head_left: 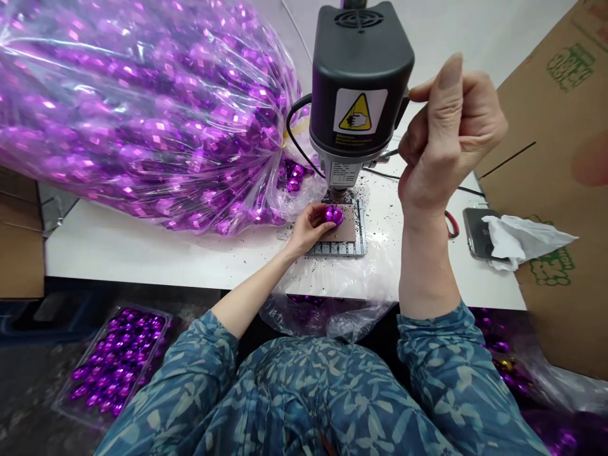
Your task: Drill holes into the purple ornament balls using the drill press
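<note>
A small drill press (pixel 361 76) with a dark motor housing and a hand-warning label stands over the white table. My left hand (pixel 308 229) pinches a shiny purple ball (pixel 334 215) right below the drill chuck (pixel 337 193). Under the ball lies a brown board (pixel 346 229) on the slotted metal base (pixel 335 249). Beside the motor housing, my right hand (pixel 449 130) is raised with curled fingers, closed round the drill press lever (pixel 390 154); most of the lever is hidden by the hand. One finger reaches to the housing's right side.
A big clear bag (pixel 142 114) of purple balls fills the left. Dark shavings dot the white table (pixel 142 244). To the right are a phone (pixel 477 234), a crumpled tissue (pixel 527 234) and a cardboard box (pixel 555 190). A clear tray (pixel 114 361) of purple balls sits low left.
</note>
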The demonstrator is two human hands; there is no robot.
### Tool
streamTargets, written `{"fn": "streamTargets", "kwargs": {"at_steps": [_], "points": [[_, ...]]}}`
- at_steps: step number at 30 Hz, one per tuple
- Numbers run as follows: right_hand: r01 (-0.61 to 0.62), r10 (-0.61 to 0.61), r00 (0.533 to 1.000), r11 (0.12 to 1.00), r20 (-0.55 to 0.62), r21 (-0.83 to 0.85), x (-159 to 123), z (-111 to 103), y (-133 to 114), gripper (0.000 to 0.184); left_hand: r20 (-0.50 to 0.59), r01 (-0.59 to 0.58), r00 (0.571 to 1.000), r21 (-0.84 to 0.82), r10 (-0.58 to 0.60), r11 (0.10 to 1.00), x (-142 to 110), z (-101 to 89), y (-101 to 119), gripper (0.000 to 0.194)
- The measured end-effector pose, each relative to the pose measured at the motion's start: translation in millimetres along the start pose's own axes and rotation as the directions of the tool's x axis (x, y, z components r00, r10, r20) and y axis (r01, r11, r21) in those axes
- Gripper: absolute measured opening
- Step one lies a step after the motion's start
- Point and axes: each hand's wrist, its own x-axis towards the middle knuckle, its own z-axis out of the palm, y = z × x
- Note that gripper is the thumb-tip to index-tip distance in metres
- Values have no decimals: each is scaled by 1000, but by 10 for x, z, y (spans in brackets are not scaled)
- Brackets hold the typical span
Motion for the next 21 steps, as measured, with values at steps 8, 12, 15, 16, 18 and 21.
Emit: {"fn": "streamTargets", "kwargs": {"at_steps": [8, 12, 15, 16, 18, 21], "points": [[-13, 13, 1000, 991, 3, -136, -24, -38, 3, 65, 42, -44, 998, 208, 36, 977, -65, 39, 175, 64], [3, -8, 999, 995, -48, -96, -154, -70, -5, 62, 54, -4, 999, 173, -5, 985, -61, 52, 152, 69], [11, -17, 996, 997, -84, -73, -289, -119, -5, 54, 47, -14, 999, 173, 6, 985, -64, 58, 144, 68], [13, -20, 996, 997, -90, -71, -327, -137, -1, 52, 50, -16, 999, 175, 8, 985, -65, 58, 146, 68], [22, -28, 994, 998, -102, -62, -385, -169, 11, 50, 53, -21, 999, 181, 11, 983, -66, 56, 149, 67], [33, -39, 994, 998, -105, -57, -432, -203, 40, 49, 51, -25, 999, 181, 16, 983, -66, 52, 147, 68]]}}
